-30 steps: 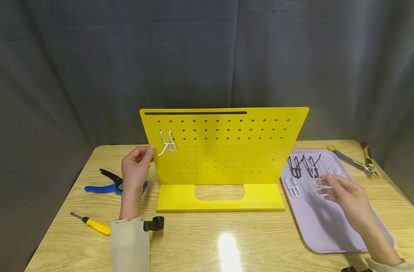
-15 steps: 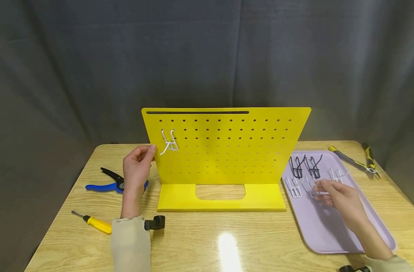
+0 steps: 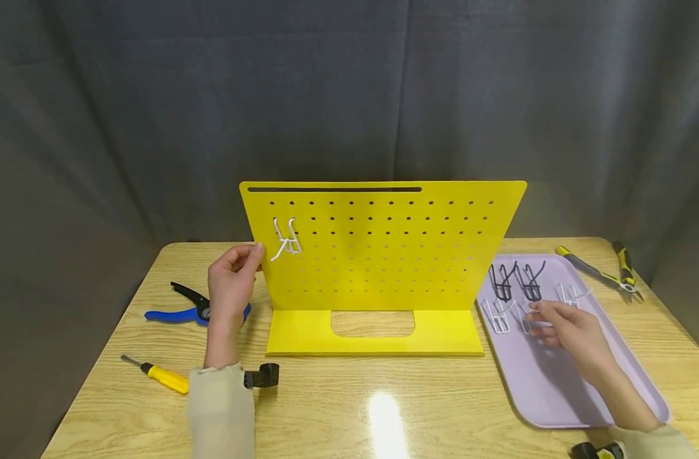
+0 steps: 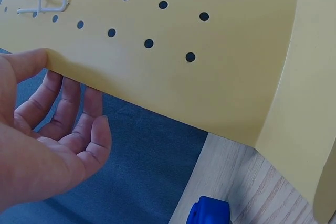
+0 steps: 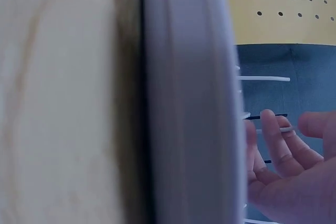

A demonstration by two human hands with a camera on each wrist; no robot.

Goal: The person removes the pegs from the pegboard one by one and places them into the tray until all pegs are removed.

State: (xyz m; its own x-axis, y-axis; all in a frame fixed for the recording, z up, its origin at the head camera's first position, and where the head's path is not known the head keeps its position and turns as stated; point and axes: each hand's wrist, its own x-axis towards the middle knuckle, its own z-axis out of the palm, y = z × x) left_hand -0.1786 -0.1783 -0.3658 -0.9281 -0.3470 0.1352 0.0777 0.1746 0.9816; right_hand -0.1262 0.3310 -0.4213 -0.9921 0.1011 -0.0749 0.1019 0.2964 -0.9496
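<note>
At its left edge a yellow pegboard [image 3: 383, 268] is pinched by my left hand [image 3: 231, 280], with the thumb on the front face and fingers behind. A white wire hook [image 3: 288, 244] hangs from the board's upper left holes, close to that hand. Over the lilac tray [image 3: 547, 382], my right hand [image 3: 573, 338] is at another white wire hook [image 3: 520, 317], which it partly covers. In the right wrist view, the thumb [image 5: 315, 124] stands apart from the fingers, with a white prong [image 5: 285, 129] between them. Much of that hook is hidden behind the tray rim.
Two black wire hooks [image 3: 531, 284] and more white hooks [image 3: 498, 317] lie in the tray. Cutting pliers [image 3: 596, 268] and another yellow-black tool [image 3: 624, 264] lie beyond it. On the left are a blue-handled tool [image 3: 177, 315] and a yellow screwdriver [image 3: 165, 378].
My right hand has moved slightly left and down in the tray, and the white hook there has shifted left with it. My left hand stays on the board's edge.
</note>
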